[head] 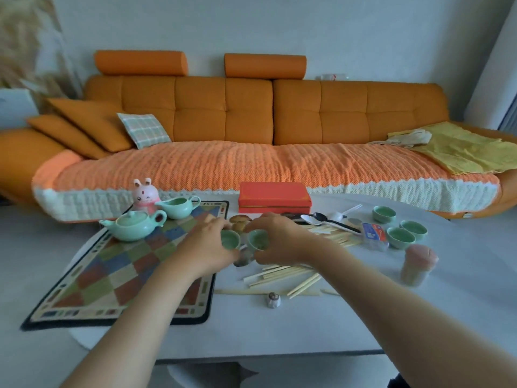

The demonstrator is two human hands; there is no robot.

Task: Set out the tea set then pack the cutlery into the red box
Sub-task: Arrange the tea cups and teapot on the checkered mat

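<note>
**At the mat's right edge, a green cup in each hand**

Near the middle of the white table [279,329], both hands meet side by side. The left hand [205,243] curls its fingers round a small green cup [230,238], and the right hand [277,239] grips a second green cup [257,240] the same way. The two cups sit close together between the hands, just off the right border of the chequered mat [117,273]. Whether they rest on the table or are lifted cannot be told.

On the far part of the mat stand the green teapot [131,226], lid on, and behind it the green pitcher [177,207]. A pink rabbit figure [144,195] stands just behind these.

Three more green cups [400,237] wait in a cluster at the right of the table, well apart from the mat.

The red box [274,196] lies shut at the far edge of the table, in front of the orange sofa [251,113]. Between the box and the hands lie the spoons [316,219], some pale and some dark. Pale chopsticks [282,275] are scattered loose on the table near the right forearm and beyond it. A small ceramic rest [272,299] lies near the closest chopsticks, and a pink-lidded jar [416,266] stands to the right.
</note>
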